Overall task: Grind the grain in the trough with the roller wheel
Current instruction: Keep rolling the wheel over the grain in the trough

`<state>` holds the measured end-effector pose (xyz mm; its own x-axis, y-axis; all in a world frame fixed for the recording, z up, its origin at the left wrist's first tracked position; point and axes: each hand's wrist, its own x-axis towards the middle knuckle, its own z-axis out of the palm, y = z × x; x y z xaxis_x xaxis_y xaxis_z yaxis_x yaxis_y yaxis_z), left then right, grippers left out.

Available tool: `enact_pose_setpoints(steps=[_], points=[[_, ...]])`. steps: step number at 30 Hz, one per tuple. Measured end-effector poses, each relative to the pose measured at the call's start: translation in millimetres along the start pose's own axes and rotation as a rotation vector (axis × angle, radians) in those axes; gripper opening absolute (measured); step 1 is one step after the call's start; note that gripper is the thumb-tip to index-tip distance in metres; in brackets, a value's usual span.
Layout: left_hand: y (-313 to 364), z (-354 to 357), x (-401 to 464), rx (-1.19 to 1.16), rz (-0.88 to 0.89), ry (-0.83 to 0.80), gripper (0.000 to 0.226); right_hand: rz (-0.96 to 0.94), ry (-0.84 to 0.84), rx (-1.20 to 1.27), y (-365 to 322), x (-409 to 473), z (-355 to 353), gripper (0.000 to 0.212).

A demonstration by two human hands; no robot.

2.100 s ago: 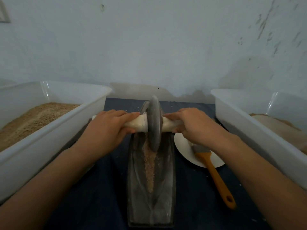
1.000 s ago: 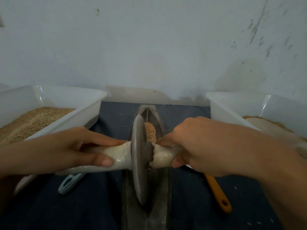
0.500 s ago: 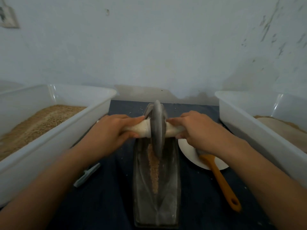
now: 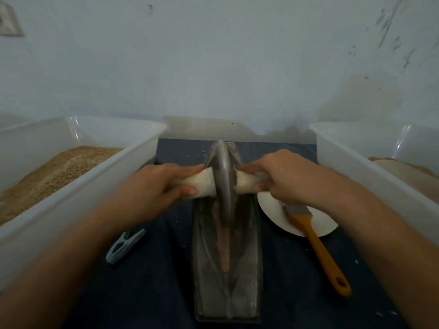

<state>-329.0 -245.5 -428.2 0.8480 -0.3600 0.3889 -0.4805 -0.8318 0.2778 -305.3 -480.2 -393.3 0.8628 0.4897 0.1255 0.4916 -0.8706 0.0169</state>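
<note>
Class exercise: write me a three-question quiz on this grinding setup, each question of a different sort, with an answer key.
1. True or false: both hands grip the roller wheel's handle.
2. What lies on the white plate? A) a clip B) a brush C) a spoon
3. Fill in: the bin filled with grain stands on the person's ____ side.

Key: 1 true: left hand and right hand each hold one end. 2 B, the brush. 3 left.

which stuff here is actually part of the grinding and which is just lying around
In use: roller wheel, trough, grain, left hand, right hand.

Lying about: brush, white plate, clip, left tub, right tub.
</note>
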Motion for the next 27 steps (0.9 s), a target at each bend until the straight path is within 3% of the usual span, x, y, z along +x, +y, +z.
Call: enact_pose_setpoints(steps=[3,7,10,13,16,18,24,27], points=[[2.1,17.3,11.9,0.217,0.055,0.188,0.051,0.025,0.137,0.058,14.5,10.5,20.5,0.054],[1.5,11.6,11.7,0.133,0.099,0.151,0.053,0.014,0.096,0.043,14.9,4.1,18.4,0.055],[-3.1,-8.8,-1.1,-0.115,0.022,-0.087,0.05,-0.058,-0.032,-0.046,0.7,-6.7,-3.4,0.055],[-9.4,-29.5,-15.5,-0.355,0.069,-0.4,0.046,-0.14,-0.152,-0.022,-12.7,-30.8,-29.8,0.054],[-9.5,-39.7,-21.7,-0.501,0.126,-0.534,0.041,-0.206,-0.167,0.036,-20.3,-47.8,-41.4,0.054],[-8.3,-37.1,-20.4,-0.456,0.086,-0.48,0.04,-0.181,-0.127,0.022,-21.2,-43.2,-35.2,0.051],[3.8,-0.2,3.2,-0.015,-0.053,0.011,0.045,0.02,0.019,0.03,1.4,6.0,3.0,0.054],[5.2,10.6,13.3,0.142,0.005,0.125,0.049,0.052,0.078,0.063,11.4,7.1,14.7,0.057]])
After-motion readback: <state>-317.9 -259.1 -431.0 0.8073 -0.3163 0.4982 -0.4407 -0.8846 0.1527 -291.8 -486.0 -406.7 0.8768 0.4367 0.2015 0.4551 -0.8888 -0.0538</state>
